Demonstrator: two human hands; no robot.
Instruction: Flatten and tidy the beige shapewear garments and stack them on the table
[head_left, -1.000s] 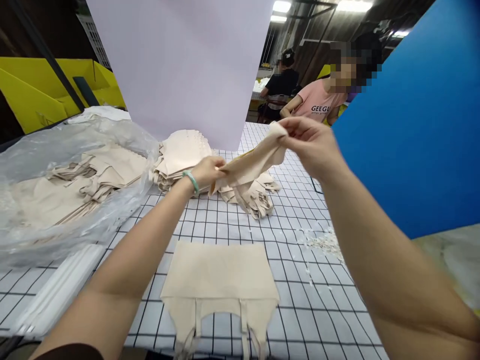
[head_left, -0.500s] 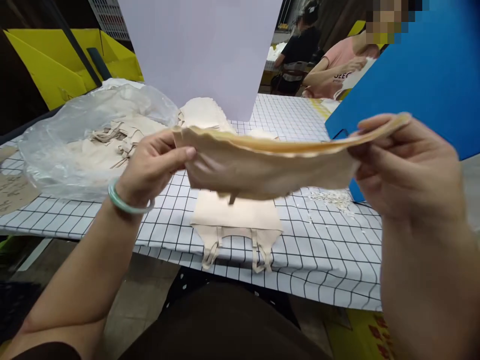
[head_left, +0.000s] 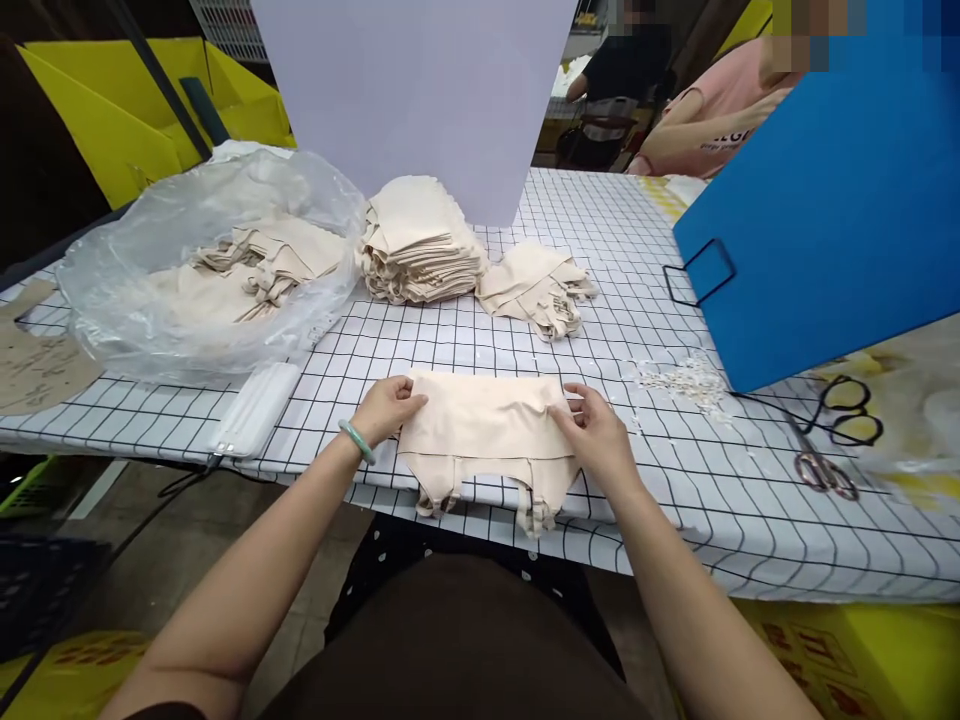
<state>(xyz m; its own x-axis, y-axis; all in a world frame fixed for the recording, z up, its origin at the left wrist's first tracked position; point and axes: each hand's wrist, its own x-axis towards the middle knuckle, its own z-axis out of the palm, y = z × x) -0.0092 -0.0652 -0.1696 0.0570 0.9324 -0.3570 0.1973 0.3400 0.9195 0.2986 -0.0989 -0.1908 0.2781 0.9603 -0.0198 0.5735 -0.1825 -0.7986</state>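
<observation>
A beige strappy top (head_left: 487, 420), seemingly a camisole, lies spread at the table's front edge, its straps towards me. My left hand (head_left: 384, 408), with a pale green bangle at the wrist, pinches its far left corner between thumb and fingers. At the opposite corner my right hand (head_left: 598, 432) grips the cloth in the same way, and the fabric wrinkles beside the thumb. Farther back, a thick stack of beige garments (head_left: 420, 240) stands beside a smaller loose pile (head_left: 534, 285).
A clear plastic bag (head_left: 217, 330) of beige garments lies on the left, with a white power bank-like device (head_left: 259, 410) before it. Scissors (head_left: 825, 472), small white scraps (head_left: 690, 385) and a blue panel (head_left: 825, 230) are on the right. A person in pink (head_left: 720, 110) sits beyond.
Both hands have come down from in front of my face to the table. The beige garment held stretched between them now lies over the top that was on the table.
</observation>
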